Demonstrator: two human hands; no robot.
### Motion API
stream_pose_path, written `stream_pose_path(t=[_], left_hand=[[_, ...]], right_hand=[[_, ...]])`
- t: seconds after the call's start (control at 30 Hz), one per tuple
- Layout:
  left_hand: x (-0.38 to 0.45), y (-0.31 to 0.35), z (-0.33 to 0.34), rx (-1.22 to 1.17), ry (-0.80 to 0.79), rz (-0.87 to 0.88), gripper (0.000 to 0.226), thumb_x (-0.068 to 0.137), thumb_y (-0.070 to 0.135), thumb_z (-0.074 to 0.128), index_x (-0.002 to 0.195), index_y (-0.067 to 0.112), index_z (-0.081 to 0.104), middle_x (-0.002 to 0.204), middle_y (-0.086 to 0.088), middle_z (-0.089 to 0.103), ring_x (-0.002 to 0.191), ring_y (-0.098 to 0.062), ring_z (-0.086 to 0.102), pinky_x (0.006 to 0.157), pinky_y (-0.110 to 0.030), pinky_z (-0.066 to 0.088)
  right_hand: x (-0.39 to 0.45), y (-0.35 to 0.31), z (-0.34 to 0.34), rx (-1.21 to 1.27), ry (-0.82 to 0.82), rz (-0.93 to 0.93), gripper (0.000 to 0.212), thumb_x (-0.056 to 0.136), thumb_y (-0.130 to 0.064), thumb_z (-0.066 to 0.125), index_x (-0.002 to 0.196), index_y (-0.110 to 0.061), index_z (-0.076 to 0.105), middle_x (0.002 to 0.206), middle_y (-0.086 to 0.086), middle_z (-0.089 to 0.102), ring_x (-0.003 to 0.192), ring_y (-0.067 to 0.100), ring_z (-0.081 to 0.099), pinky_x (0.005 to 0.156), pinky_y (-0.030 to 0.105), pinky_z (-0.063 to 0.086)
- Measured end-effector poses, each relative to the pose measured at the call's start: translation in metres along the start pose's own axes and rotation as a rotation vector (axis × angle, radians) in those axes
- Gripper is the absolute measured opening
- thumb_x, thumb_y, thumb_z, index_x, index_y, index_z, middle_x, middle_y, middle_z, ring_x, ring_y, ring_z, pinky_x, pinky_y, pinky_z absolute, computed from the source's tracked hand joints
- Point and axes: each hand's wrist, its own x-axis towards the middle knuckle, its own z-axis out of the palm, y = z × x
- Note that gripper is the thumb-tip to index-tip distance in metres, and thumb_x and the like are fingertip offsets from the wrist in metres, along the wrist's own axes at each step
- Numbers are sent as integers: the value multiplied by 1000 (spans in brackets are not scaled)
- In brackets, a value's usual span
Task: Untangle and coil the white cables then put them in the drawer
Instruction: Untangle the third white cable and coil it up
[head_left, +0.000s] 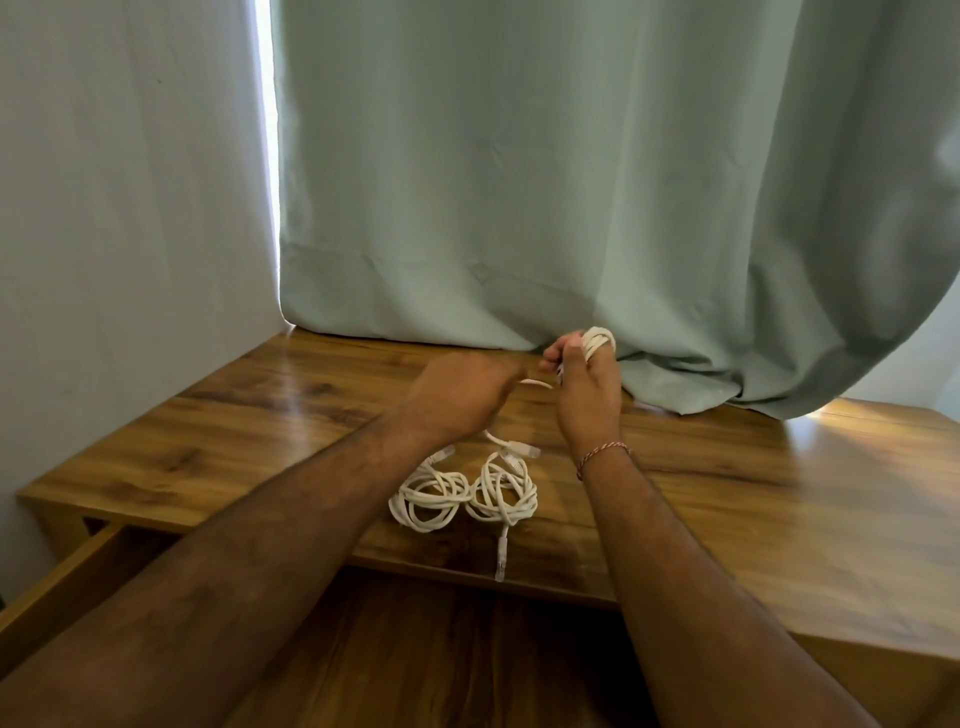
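Two coiled white cables lie side by side on the wooden table: the left coil and the right coil, whose plug end hangs over the front edge. My right hand is raised above the table and holds a third white cable wound in loops round its fingers. My left hand is curled next to it and grips that cable's free strand, which runs down to the table.
A green curtain hangs behind and drapes onto the table's back edge. An open wooden drawer juts out at the lower left, under my left forearm. A pale wall stands at the left.
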Motion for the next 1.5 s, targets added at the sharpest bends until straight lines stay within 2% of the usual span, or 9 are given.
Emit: stream_pose_path(t=[0.17, 0.27, 0.4, 0.53, 0.7, 0.87, 1.17, 1.43, 1.5], left_hand=[[2, 6, -22, -794, -157, -220, 20, 98, 11, 62, 107, 22, 76, 72, 3, 74, 63, -9, 68, 66, -29, 57], [2, 11, -33, -1263, -184, -432, 21, 95, 1, 55, 93, -1, 76, 74, -19, 73, 64, -29, 68, 66, -36, 59], [-5, 6, -31, -1562, -138, -454, 38, 92, 6, 40, 107, -9, 71, 98, -35, 72, 79, -37, 72, 69, -37, 56], [-6, 10, -19, -1561, -49, -435, 20, 102, 1, 54, 113, -5, 69, 88, -25, 73, 71, -27, 69, 59, -30, 51], [2, 19, -27, -1280, 141, -501, 29, 95, 25, 72, 76, 3, 71, 52, -5, 63, 42, -15, 57, 46, -21, 44], [13, 16, -25, -927, 207, -548, 37, 92, 34, 76, 64, 11, 68, 58, 4, 65, 53, -8, 57, 58, -25, 51], [1, 24, -18, -1156, -48, -764, 30, 90, 24, 66, 62, 18, 59, 55, 2, 54, 53, -12, 48, 54, -25, 39], [-30, 30, -4, -1244, 152, -948, 15, 80, 27, 64, 81, 14, 55, 76, -6, 64, 64, -23, 58, 60, -39, 50], [-35, 33, -6, -1280, 147, -921, 14, 94, 25, 63, 94, 11, 65, 72, -11, 69, 56, -26, 64, 49, -34, 51]], right_hand=[[-6, 16, -16, -623, -251, -281, 18, 105, -22, 46, 88, -20, 54, 87, -3, 60, 80, 18, 56, 72, 35, 46], [-11, 16, -10, -605, -297, -267, 22, 98, -30, 45, 82, -16, 53, 80, 0, 59, 73, 22, 55, 64, 41, 46], [-8, 11, -4, -469, -301, -118, 39, 103, -42, 51, 75, -15, 53, 68, 4, 57, 64, 25, 55, 62, 52, 50], [-7, -4, -4, -364, -372, -17, 43, 104, -42, 51, 74, -15, 64, 62, -3, 65, 59, 13, 59, 60, 42, 52], [-15, -14, 2, -291, -524, 120, 52, 110, -30, 40, 67, -14, 64, 53, -4, 54, 52, 13, 48, 56, 37, 45], [-23, -17, 0, -39, -764, 281, 52, 105, -34, 36, 65, -7, 57, 49, 6, 37, 39, 17, 33, 52, 31, 44], [-36, -8, -6, 222, -862, 324, 41, 99, -23, 58, 60, -11, 50, 42, 3, 36, 31, 15, 39, 53, 32, 49], [-49, 4, 0, 118, -823, 285, 35, 103, -30, 58, 78, -6, 61, 55, 12, 49, 58, 26, 65, 77, 52, 57], [-51, 4, 1, 56, -778, 210, 31, 106, -23, 57, 82, -4, 61, 58, 12, 52, 61, 24, 68, 68, 40, 58]])
